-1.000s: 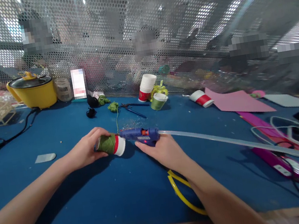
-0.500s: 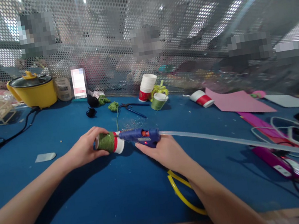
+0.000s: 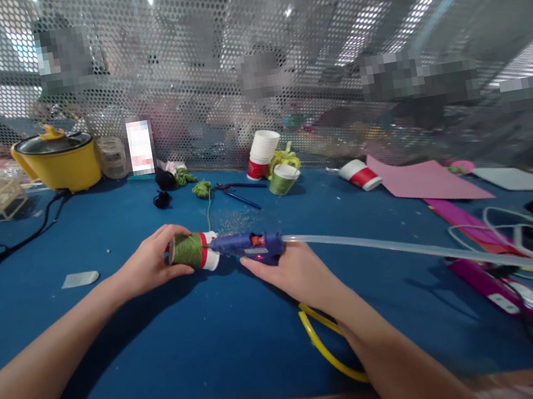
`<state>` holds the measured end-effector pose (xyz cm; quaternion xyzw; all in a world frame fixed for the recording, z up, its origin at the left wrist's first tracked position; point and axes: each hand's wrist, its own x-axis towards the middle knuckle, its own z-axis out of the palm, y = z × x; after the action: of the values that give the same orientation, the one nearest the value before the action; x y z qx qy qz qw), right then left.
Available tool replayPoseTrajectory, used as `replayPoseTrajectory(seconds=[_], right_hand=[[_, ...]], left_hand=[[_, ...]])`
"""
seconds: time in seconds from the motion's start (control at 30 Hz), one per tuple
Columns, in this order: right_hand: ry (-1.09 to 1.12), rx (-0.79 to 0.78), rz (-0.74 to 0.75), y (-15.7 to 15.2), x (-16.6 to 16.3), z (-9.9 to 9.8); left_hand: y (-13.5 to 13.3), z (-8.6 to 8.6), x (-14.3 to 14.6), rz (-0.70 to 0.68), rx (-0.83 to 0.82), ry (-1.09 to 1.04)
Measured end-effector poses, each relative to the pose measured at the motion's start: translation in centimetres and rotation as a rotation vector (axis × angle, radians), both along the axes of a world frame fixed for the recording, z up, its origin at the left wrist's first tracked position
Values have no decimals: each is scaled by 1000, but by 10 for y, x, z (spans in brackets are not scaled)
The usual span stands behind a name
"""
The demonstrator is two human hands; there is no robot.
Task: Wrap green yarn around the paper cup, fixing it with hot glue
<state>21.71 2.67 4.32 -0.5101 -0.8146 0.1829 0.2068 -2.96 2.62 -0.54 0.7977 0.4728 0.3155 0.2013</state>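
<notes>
My left hand (image 3: 162, 262) is closed around a paper cup (image 3: 212, 259) lying on its side in the air above the table. Green yarn (image 3: 186, 252) wraps the cup's base end, beside a red band and a white rim. In my right hand (image 3: 301, 271) is a blue hot glue gun (image 3: 248, 245), its nozzle at the red band by the yarn's edge. A small red light glows on the gun. From its back runs a long translucent glue stick (image 3: 385, 245) to the right. The yarn strand leads from the cup to a green yarn ball (image 3: 202, 189).
Pliers (image 3: 240, 193), stacked paper cups (image 3: 263, 153) and a green-wrapped cup (image 3: 284, 181) stand behind my hands. Another cup (image 3: 360, 175) lies near pink paper (image 3: 425, 181). A yellow pot (image 3: 61, 161) is back left; a purple power strip (image 3: 501, 290) and cables lie right. Perforated metal closes the back.
The glue gun's nozzle and the cup have shifted very slightly against each other. Both hands keep their holds and nearly the same places.
</notes>
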Motion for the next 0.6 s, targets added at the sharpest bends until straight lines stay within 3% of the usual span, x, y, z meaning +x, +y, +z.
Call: replayPoseTrajectory(seconds=[0.37, 0.6], right_hand=[[-15, 8, 48, -2, 0, -1], [18, 20, 19, -1, -1, 0]], left_hand=[[1, 1, -1, 19, -51, -8], [-1, 4, 1, 1, 6, 9]])
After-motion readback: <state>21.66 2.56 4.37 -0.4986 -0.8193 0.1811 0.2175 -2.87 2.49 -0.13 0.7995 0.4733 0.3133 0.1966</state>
